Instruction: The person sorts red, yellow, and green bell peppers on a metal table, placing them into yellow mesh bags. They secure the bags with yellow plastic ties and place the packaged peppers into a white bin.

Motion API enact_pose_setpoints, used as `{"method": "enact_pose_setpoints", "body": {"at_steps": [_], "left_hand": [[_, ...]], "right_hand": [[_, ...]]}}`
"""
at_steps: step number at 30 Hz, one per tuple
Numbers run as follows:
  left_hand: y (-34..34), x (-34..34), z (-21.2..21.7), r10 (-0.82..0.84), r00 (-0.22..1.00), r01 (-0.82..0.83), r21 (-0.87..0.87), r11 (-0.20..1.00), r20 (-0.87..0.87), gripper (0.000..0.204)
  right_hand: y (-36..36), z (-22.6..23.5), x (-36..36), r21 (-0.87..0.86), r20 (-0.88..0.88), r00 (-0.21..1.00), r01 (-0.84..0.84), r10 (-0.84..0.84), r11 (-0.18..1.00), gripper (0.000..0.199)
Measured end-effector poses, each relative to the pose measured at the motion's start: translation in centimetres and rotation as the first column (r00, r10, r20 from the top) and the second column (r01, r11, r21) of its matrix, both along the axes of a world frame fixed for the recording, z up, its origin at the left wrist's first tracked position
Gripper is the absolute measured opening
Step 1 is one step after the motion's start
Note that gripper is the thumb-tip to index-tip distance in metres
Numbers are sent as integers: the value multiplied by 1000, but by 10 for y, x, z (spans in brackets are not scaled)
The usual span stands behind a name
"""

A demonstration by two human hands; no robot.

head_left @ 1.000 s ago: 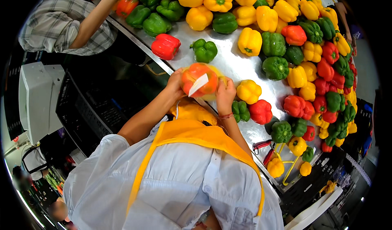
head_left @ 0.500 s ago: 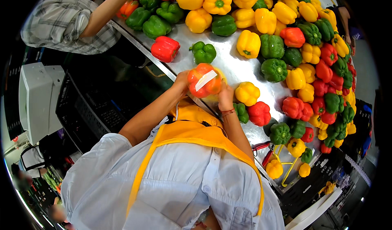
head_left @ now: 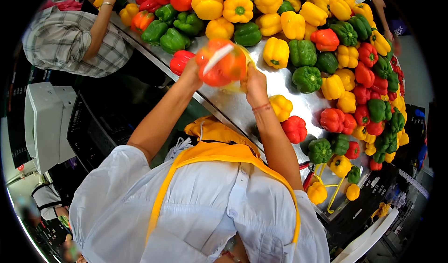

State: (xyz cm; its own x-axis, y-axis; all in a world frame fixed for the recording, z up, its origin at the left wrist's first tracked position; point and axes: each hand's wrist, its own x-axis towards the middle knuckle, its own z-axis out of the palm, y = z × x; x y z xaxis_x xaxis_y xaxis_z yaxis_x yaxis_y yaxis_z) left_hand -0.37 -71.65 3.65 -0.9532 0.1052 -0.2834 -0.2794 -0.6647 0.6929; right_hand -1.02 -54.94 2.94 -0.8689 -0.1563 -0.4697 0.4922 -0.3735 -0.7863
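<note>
A red-orange bell pepper bundle (head_left: 219, 69) in yellow netting, smeared by motion, is held up over the table's near edge. A white strip label (head_left: 218, 60) lies across it. My left hand (head_left: 190, 76) is closed on its left side, the fingers partly hidden behind it. My right hand (head_left: 254, 83) pinches the yellow netting (head_left: 246, 60) on the right side. A red bell pepper (head_left: 180, 63) lies just beyond my left hand, and a yellow bell pepper (head_left: 281, 107) sits right of my right wrist.
The metal table (head_left: 267, 82) carries a big heap of yellow, green and red bell peppers (head_left: 292, 24). Red-handled pliers or cutters (head_left: 306, 179) and yellow net strips (head_left: 334, 195) lie at lower right. Another person in a plaid shirt (head_left: 70, 41) works at upper left. Black crates (head_left: 95, 127) stand at left.
Both hands have lifted the netted pepper bundle away from my body, up and slightly left. It now covers the green pepper that lay behind it. The other person's arm has shifted left.
</note>
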Motion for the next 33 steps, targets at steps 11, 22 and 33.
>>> {"method": "enact_pose_setpoints", "body": {"at_steps": [11,22,33], "left_hand": [[-2,-24,-16,17,995,7,248,969,-96,34],[8,-28,-59,311,897,-337,32,941,313,14],[20,-31,-75,482,841,-415,-279,866,245,26]], "right_hand": [[-7,-47,-26,-116,107,994,39,-26,992,21],[-8,-78,-37,-20,107,982,156,-153,987,15],[-12,-104,-38,-155,-53,988,134,-144,979,24]]}}
